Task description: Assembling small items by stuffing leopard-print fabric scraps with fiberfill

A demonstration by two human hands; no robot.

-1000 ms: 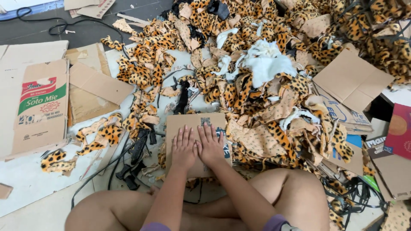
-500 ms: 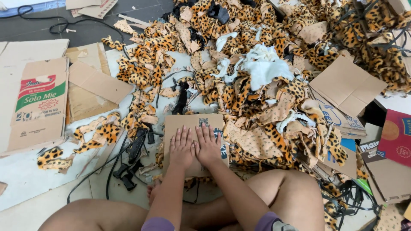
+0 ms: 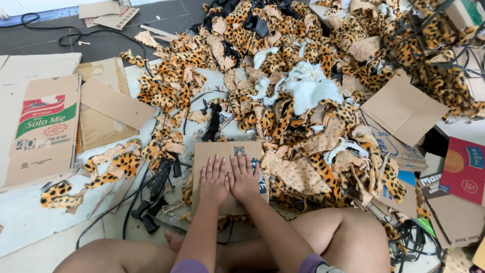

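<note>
- On the floor ahead of the seated person, a wide heap of leopard-print fabric scraps spreads from the top centre across to the right, with a pale white piece of cloth lying on it near the middle.
- To the far left lies a flattened printed carton, and just right of it a stack of plain brown cardboard sheets.
- On the right, a brown cardboard panel rests on the edge of the heap, and a red box sits at the frame's right edge.
- Directly in front of the person's knees lies a small brown cardboard piece, flat on the floor, its right edge touching the fabric pile.
- Black straps and buckles lie just left of that piece.
- The left hand is open, fingers spread, palm flat on the cardboard piece.
- The right hand is likewise open and flat on it, touching the left hand, thumbs side by side.
</note>
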